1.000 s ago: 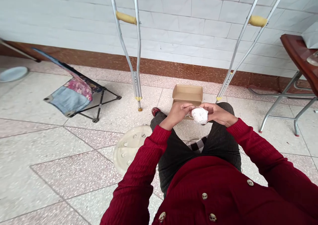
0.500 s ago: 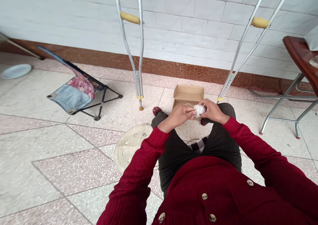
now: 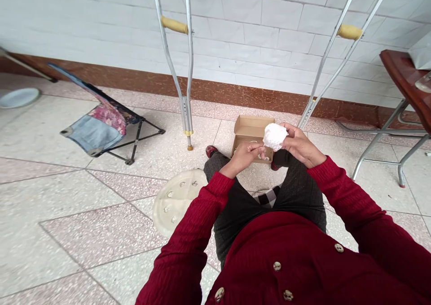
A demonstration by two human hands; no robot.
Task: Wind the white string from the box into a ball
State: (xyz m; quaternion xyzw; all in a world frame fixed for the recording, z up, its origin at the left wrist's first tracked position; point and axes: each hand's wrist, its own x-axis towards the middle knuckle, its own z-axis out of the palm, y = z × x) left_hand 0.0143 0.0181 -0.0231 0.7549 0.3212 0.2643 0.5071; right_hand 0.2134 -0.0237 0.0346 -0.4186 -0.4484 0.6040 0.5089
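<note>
A ball of white yarn (image 3: 275, 136) is held up over my thighs by my right hand (image 3: 301, 147), whose fingers and thumb close on its right side. Just left of the ball, my left hand (image 3: 247, 156) is closed in a pinch. A thin white strand shows at its fingertips, partly hidden. Behind both hands an open cardboard box (image 3: 255, 124) stands on the floor between my feet. Small white things lie inside, mostly covered by my left hand.
Two metal crutches (image 3: 187, 112) (image 3: 316, 85) lean on the tiled wall. To the left are a folding chair (image 3: 96, 130) and a pale basin (image 3: 20, 98). A round plastic lid (image 3: 164, 201) lies by my left leg. A wooden-topped table (image 3: 404, 78) stands at right.
My right hand has raised and turned the yarn ball, so a smoother, whiter side shows. My left hand stays close by, pinching, and more of the box's inside is visible.
</note>
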